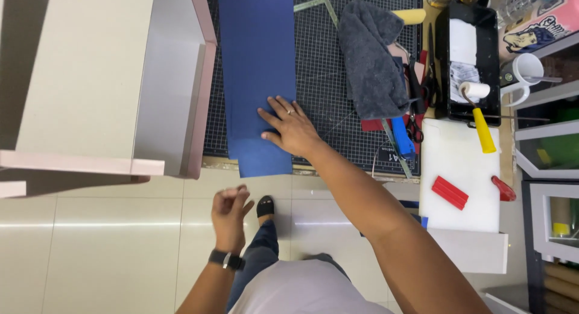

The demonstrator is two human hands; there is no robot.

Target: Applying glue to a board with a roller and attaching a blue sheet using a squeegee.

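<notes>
The right hand (289,128) lay flat and open, fingers spread, on the lower part of a long dark blue sheet (258,61) that ran up the black gridded cutting mat (329,118) on the table; its palm sat at the sheet's right edge, partly on the mat. The left hand (230,210) hung over the pale tiled floor (108,248), below the table's edge, fingers loosely curled and holding nothing, a black watch (227,259) on its wrist. Left of the sheet stood a pale pink open box frame (181,79). Right of the sheet a grey fleecy cloth (371,61) lay heaped on the mat, with black-handled scissors (414,128) just beside it. Further right, a black rectangular tray (443,61) held a small white roller with a yellow handle (479,115). Below it lay a white board (458,187) carrying a flat red ribbed block (449,192). A pink printed picture label (534,25), perhaps a sticker or a card, lay at the top right corner above a white mug (522,73).
</notes>
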